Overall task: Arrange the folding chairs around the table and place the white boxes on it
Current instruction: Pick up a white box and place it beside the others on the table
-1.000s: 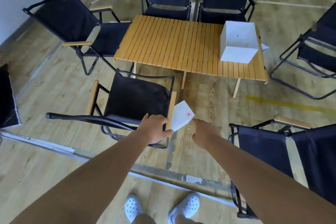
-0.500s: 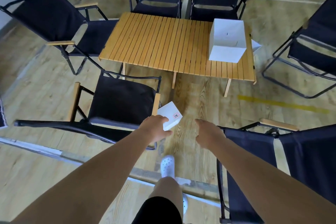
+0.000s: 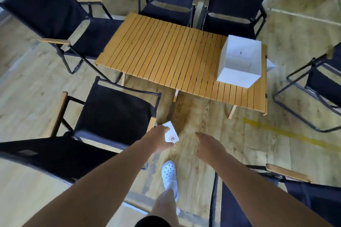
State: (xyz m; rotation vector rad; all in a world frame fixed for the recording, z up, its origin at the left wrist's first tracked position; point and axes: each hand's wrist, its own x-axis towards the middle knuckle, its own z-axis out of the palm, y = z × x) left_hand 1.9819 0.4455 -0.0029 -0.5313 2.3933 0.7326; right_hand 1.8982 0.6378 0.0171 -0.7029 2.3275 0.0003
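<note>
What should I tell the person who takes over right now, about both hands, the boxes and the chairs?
Left hand: holds a small white box with a red label, above the floor, short of the table.
Right hand: free, fingers loose, holds nothing.
Done: a large white box stands on the table's right end. Folding chairs stand at the far side, the left end, the right end and the near side.
Left: set the small box on the table. The near-right chair probably needs moving closer.
</note>
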